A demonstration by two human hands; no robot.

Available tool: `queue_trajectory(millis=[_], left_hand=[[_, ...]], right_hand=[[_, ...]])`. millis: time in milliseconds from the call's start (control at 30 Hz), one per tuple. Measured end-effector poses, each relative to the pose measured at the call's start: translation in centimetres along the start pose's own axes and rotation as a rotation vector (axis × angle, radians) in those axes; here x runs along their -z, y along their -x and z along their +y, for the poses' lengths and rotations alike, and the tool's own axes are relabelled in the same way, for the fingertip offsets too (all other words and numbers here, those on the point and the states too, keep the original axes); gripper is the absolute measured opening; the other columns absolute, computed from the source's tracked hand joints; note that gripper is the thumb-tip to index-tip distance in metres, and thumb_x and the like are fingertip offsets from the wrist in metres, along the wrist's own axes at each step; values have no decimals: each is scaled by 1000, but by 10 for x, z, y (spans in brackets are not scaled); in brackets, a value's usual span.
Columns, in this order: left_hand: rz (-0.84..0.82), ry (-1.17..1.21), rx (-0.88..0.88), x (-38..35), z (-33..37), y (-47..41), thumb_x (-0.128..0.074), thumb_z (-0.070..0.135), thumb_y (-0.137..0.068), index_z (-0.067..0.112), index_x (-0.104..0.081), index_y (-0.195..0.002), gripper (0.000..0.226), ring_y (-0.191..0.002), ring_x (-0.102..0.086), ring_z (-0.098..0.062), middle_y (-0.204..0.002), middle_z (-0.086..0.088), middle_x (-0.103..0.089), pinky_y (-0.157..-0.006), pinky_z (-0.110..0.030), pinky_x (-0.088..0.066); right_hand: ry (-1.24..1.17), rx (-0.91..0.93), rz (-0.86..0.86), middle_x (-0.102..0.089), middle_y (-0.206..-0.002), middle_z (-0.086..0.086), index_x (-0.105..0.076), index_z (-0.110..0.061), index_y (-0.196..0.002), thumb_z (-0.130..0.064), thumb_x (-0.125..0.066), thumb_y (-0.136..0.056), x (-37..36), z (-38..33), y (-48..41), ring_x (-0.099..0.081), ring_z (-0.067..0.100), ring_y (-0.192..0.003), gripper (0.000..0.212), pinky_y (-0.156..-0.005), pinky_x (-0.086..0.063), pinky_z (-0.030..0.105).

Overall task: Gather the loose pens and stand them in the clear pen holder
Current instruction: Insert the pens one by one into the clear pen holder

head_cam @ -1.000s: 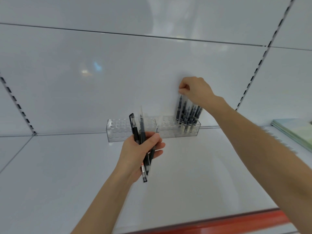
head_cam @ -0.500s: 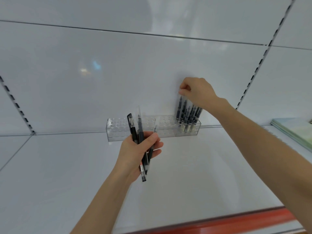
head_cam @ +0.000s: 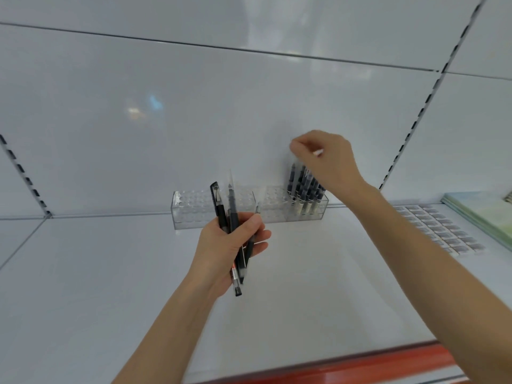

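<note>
The fingers (head_cam: 298,147) of the right hand (head_cam: 327,162) are curling tight over the top of a clear-capped black pen (head_cam: 293,173). They are pinching it while it is standing in the right end of the clear plastic pen holder with rows of round holes (head_cam: 191,210). Motion blur is softening the grip, so how firmly they are holding is hard to judge. That pen is joining a cluster of standing dark pens (head_cam: 307,189) just beside it. The left hand (head_cam: 232,245) is gripping a bundle of loose black and clear pens (head_cam: 231,214), its thumb and fingers wrapping the barrels, in front of the holder's middle. The holder is sitting at the back of the white shelf (head_cam: 110,273).

The bundle is lying down and to the left of the right fingers, its long axis nearly upright, much like the standing pens. The right hand is nearer the filled end, the left nearer the empty holes. I judge the next pen is coming from that bundle.

Against half a second ago, both hands are staying almost where they were, and the bundle is looking unchanged.
</note>
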State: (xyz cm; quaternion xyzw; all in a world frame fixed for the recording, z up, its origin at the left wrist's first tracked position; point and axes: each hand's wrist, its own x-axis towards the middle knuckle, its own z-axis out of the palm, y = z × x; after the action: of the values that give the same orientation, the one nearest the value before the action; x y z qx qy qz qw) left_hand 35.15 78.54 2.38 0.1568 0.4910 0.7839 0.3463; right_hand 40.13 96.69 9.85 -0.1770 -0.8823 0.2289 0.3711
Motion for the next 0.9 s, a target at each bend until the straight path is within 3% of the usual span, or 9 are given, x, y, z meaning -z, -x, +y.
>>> queue_trajectory(millis=[100, 233, 367, 433, 500, 600, 667, 733, 900], left_hand=[[-35, -16, -5, -4, 0, 0, -62, 5, -83, 2, -60, -81, 4, -61, -70, -15, -61, -3, -68, -56, -25, -57], [-56, -25, 3, -6, -1, 1, -62, 3, -83, 1, -56, -79, 7, -60, -70, -15, -59, -4, -67, -57, -26, -58], [-72, -32, 7, -4, -1, -1, -62, 4, -81, 3, -52, -73, 13, -63, -71, -18, -61, -6, -68, -58, -28, -59], [-56, -51, 10, -1, -2, -3, -64, 7, -79, 7, -47, -69, 20, -72, -72, -22, -71, -11, -69, -66, -32, -60], [-26, -75, 18, 3, -3, -5, -66, 13, -78, 10, -44, -69, 24, -80, -72, -23, -82, -14, -68, -70, -35, -59], [9, -84, 55, 5, -2, -5, -65, 18, -81, 9, -45, -77, 22, -64, -71, -18, -78, -11, -63, -61, -32, -60], [36, -127, 78, 3, -2, -3, -63, 22, -83, 9, -44, -79, 23, -44, -59, -11, -67, -5, -53, -48, -24, -55], [29, -146, 103, 3, -3, -2, -62, 26, -85, 12, -42, -76, 26, -39, -44, -9, -62, -1, -40, -41, -20, -43], [69, -95, 113, 3, -2, -3, -50, 11, -92, 7, -51, -88, 7, -49, -44, -13, -64, -3, -42, -41, -20, -43]], right_hand=[[-239, -154, -352, -66, -63, -12, -66, -22, -75, -31, -62, -85, -9, -19, 28, -61, -3, -62, 14, -58, -45, 7], [-476, -212, -384, -67, -57, -10, -68, -13, -78, -22, -60, -87, -2, -24, 34, -64, 2, -60, 15, -56, -49, 12], [-449, -177, -485, -69, -64, -6, -66, -18, -84, -12, -68, -79, 1, -23, 39, -67, 4, -65, 9, -69, -56, 19], [-474, -196, -355, -70, -62, -7, -66, -16, -86, -6, -68, -78, 4, -20, 34, -66, 4, -62, 13, -69, -57, 19], [-477, -228, -107, -69, -62, -8, -67, -8, -93, -1, -66, -80, 15, -7, 16, -66, 6, -59, 15, -67, -57, 20], [-247, -181, 149, -67, -74, 1, -68, -7, -99, -4, -62, -81, 32, 10, -13, -63, 11, -65, 18, -77, -57, 30], [-105, -114, 192, -66, -85, 1, -69, -8, -100, -6, -59, -83, 32, 16, -23, -60, -3, -64, 19, -78, -53, 20], [-27, -67, 192, -64, -91, -3, -68, -7, -103, -7, -57, -85, 28, 17, -27, -56, -13, -63, 21, -74, -47, 6], [-3, -70, 159, -68, -102, 6, -67, -5, -105, -6, -56, -86, 15, 20, -29, -57, -1, -72, 22, -69, -40, -3]])
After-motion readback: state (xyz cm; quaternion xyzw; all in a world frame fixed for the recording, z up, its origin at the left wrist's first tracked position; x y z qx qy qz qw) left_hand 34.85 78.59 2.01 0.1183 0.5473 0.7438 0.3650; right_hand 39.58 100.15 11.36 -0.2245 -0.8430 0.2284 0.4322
